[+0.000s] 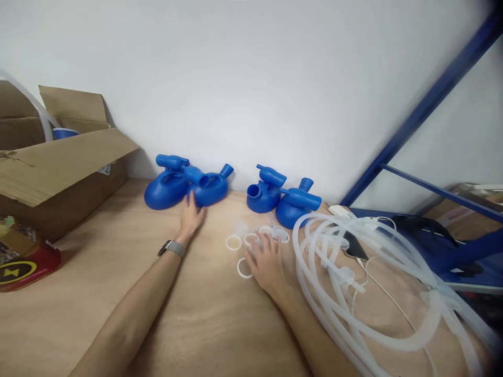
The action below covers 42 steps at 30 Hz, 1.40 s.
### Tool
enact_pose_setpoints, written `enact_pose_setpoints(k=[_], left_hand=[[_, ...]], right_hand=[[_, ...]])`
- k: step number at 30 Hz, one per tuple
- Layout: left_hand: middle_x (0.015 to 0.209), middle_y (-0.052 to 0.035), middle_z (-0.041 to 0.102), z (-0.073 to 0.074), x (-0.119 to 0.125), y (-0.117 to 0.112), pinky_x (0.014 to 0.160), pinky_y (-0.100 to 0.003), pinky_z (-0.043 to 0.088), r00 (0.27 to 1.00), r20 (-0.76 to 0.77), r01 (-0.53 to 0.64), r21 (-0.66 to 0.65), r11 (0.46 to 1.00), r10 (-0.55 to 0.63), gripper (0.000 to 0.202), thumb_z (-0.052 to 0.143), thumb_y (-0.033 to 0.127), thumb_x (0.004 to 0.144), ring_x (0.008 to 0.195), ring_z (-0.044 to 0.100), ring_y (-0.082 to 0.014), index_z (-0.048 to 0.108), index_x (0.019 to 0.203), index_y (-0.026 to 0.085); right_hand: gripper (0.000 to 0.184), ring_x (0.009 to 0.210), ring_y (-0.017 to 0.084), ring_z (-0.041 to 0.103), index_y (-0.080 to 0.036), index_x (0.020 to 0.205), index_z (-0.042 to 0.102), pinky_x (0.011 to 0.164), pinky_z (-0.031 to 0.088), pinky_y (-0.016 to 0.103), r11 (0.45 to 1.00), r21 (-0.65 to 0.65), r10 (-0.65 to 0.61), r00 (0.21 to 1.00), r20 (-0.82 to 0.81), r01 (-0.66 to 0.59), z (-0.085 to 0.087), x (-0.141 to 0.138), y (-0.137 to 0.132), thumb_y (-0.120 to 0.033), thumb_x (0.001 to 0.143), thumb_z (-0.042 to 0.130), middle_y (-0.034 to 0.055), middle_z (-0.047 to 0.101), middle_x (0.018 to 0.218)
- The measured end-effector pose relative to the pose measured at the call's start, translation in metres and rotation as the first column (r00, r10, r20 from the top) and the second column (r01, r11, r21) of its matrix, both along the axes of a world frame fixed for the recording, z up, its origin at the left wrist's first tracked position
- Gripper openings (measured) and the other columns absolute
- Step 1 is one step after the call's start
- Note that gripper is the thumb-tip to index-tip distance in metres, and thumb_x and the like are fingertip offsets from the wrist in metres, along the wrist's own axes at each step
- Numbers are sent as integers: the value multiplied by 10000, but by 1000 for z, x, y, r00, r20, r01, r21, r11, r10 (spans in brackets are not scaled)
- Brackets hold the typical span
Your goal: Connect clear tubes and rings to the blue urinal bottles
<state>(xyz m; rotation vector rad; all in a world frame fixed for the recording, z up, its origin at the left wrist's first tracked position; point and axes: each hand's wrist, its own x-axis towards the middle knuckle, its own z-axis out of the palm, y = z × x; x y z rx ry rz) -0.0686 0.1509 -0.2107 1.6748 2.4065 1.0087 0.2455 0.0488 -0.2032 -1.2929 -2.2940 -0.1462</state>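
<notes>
Four blue plastic spouted parts lie along the wall in two pairs: one pair (184, 186) on the left, another pair (283, 199) on the right. My left hand (191, 215), with a watch on the wrist, reaches to the left pair, fingers stretched out and touching the front of a blue part. My right hand (266, 260) rests flat on the wooden table (118, 272) over several clear plastic rings (234, 242), fingers spread, touching them. Some rings are hidden under that hand.
An open cardboard box (58, 167) stands at the far left, with a red-and-yellow packet (23, 262) in front of it. A loose coil of clear tubing (353, 272) covers the right side, over a phone and cable. A blue metal rack frame (424, 104) rises at the right.
</notes>
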Motion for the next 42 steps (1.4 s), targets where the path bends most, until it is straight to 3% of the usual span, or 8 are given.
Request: enact_pose_setpoints(k=[7, 13, 21, 25, 30, 35, 39, 42], left_hand=[[1714, -269, 207, -2, 10, 4, 1215, -678, 269, 990, -3, 143, -78, 987, -144, 946, 550, 472, 958, 1533, 349, -436, 35, 1684, 151], [1591, -340, 340, 0, 11, 2, 1208, -571, 326, 998, 4, 68, -57, 996, -68, 830, 571, 467, 953, 1506, 364, -457, 255, 1609, 69], [1525, -288, 426, 3, 13, 0, 1210, -574, 305, 996, -28, 86, -74, 994, -88, 923, 619, 490, 914, 1438, 442, -434, 190, 1645, 124], [1490, -296, 455, 3, 13, 1, 1202, -593, 299, 996, -34, 79, -82, 994, -82, 922, 598, 498, 928, 1423, 456, -439, 167, 1649, 120], [1475, -306, 458, -1, 11, 3, 1194, -584, 313, 997, -32, 73, -67, 995, -75, 893, 577, 495, 939, 1404, 475, -441, 190, 1640, 98], [1420, -284, 512, -3, 11, 4, 1183, -581, 332, 997, -35, 61, -53, 997, -63, 869, 572, 467, 945, 1362, 515, -427, 200, 1640, 101], [1412, -275, 526, -3, 11, 3, 1166, -570, 361, 997, -43, 62, -43, 997, -64, 862, 581, 463, 942, 1337, 536, -424, 222, 1639, 105], [1393, -268, 547, -3, 10, 2, 1154, -559, 381, 997, -46, 67, -38, 997, -69, 842, 573, 461, 948, 1311, 555, -425, 243, 1638, 107]], right_hand=[[380, 1328, 362, 510, -194, 1315, 684, 1169, 339, 630, 999, 34, 1, 1000, 7, -2, -2, 1, 2, -369, 1065, 458, 181, 616, 1408], [456, 1310, 355, 530, -156, 1393, 624, 1128, 397, 580, 995, 96, -24, 999, -47, 28, -5, 0, 8, -416, 1085, 409, 203, 631, 1364], [612, 1430, 389, 456, -116, 1518, 493, 1139, 404, 600, 986, 63, -144, 981, -134, 153, -16, 3, 15, -521, 1077, 368, 255, 489, 1536], [743, 1536, 380, 347, -131, 1592, 345, 1178, 376, 619, 962, -150, -267, 893, -363, 227, -16, 7, 26, -634, 1045, 353, 263, 345, 1644], [954, 1606, 439, 150, -70, 1652, 183, 1254, 222, 637, 871, -329, -490, 704, -513, 366, -8, 23, 68, -696, 971, 416, 275, 127, 1728], [1069, 1589, 429, 195, -35, 1646, 90, 1281, 179, 601, 858, -346, -509, 537, -672, 380, 5, 48, 122, -650, 898, 541, 263, 164, 1719], [1035, 1558, 397, 248, -160, 1610, 203, 1287, 199, 575, 884, -238, -439, 535, -722, 403, 12, 62, 147, -644, 824, 672, 176, 314, 1675], [990, 1512, 421, 317, -166, 1522, 333, 1255, 242, 601, 898, -193, -401, 557, -727, 395, 12, 69, 157, -635, 754, 747, 202, 396, 1613]])
